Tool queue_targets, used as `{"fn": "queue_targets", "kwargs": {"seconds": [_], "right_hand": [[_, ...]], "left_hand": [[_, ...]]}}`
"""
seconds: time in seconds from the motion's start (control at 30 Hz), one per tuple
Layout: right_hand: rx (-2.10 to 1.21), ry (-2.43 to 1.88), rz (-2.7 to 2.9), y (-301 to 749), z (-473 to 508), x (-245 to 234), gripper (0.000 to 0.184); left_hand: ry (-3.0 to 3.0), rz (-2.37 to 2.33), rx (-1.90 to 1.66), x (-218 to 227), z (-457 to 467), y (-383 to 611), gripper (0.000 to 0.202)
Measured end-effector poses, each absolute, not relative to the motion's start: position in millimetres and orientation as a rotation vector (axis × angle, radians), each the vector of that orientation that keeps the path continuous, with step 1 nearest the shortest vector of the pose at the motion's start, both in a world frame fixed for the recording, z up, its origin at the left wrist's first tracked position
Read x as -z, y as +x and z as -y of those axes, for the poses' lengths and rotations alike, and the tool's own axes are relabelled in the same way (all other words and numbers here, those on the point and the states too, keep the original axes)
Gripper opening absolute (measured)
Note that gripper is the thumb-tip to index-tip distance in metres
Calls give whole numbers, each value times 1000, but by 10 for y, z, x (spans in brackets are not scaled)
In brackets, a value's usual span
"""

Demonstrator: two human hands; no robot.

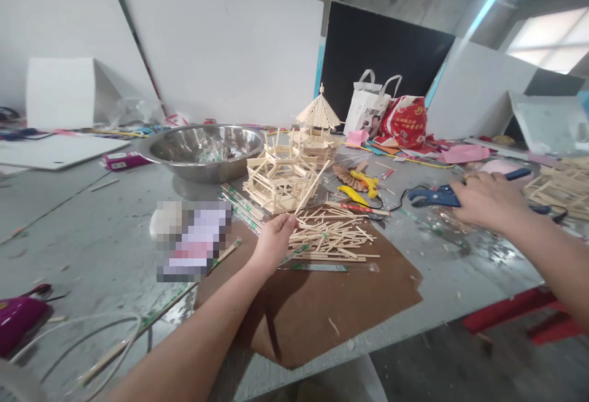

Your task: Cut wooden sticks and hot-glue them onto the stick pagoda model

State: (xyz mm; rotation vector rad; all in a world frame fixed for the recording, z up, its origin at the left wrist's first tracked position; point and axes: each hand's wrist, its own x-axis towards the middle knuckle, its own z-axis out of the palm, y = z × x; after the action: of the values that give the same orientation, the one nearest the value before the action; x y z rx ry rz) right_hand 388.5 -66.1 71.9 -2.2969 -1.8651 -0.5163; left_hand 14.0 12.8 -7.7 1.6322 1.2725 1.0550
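My left hand [273, 239] is closed on a thin wooden stick [311, 187] that slants up toward an unroofed stick frame model [278, 178]. Beside that hand a pile of short wooden sticks [331, 233] lies on a brown cardboard sheet [313, 304]. My right hand [488, 199] reaches out to the right and rests on a blue glue gun [435, 195], fingers curled over its rear. A finished stick pavilion with a pointed roof [316, 126] stands behind the frame model.
A steel bowl [202, 150] sits at the back left. A yellow glue gun [361, 186] lies behind the sticks. White and red bags [391, 116] stand at the back. More stick frames [559, 187] lie at the far right. The table edge [414, 328] runs in front, with a purple object [16, 319] at the left.
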Motion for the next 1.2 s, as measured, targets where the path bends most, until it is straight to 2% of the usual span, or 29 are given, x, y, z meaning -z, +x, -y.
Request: {"fn": "queue_targets", "kwargs": {"seconds": [0.07,0.1,0.2,0.27,0.43,0.73,1.2], "right_hand": [[721,-2474,1771,3713,698,-757,37],[695,-2483,1698,3583,705,-757,42],[331,-2323,1416,3074,635,-647,31],[152,-2107,1540,2701,511,-495,29],[125,-1702,1930,2045,146,-83,45],[-20,-1665,1998,1925,179,173,48],[122,-1635,2111,1864,289,165,46]], "left_hand": [[1667,-1232,-1057,81,-141,132,31],[1674,-1227,-1062,83,-148,124,31],[1691,-1217,-1057,72,-154,91,32],[1693,-1213,-1072,44,-143,61,32],[1771,-1240,-1220,-67,-80,-1,31],[2142,-1140,-1074,-41,37,116,29],[2165,-969,-992,30,70,172,23]]}}
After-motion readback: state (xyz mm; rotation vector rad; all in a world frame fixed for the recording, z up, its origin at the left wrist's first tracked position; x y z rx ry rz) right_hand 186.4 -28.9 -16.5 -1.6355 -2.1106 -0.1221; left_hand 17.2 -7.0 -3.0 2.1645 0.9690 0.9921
